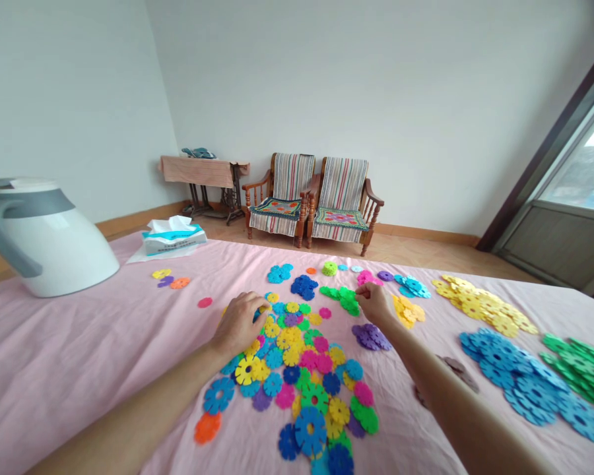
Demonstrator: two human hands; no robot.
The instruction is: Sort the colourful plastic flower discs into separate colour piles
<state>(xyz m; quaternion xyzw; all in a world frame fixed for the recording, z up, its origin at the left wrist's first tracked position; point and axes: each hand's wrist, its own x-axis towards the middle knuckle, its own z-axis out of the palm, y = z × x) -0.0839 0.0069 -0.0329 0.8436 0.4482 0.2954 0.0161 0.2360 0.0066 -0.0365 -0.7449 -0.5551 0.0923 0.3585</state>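
A mixed heap of colourful snowflake-shaped plastic discs [307, 369] lies on a pink tablecloth [94, 356]. My left hand [240, 322] rests palm down on the heap's far left edge, fingers curled over yellow and blue discs. My right hand [373, 302] reaches past the heap, fingertips pinched at the small green pile [344, 298]; whether it grips a disc is unclear. Near it lie a purple pile [371, 338], a small yellow pile [408, 310] and a dark blue pile [303, 286].
Sorted piles sit to the right: yellow [485, 305], blue [529, 382], green [581, 369]. A white kettle [44, 237] stands at the far left and a tissue pack [173, 236] behind it. Two striped wooden armchairs [311, 201] and a sewing table [205, 173] stand by the wall.
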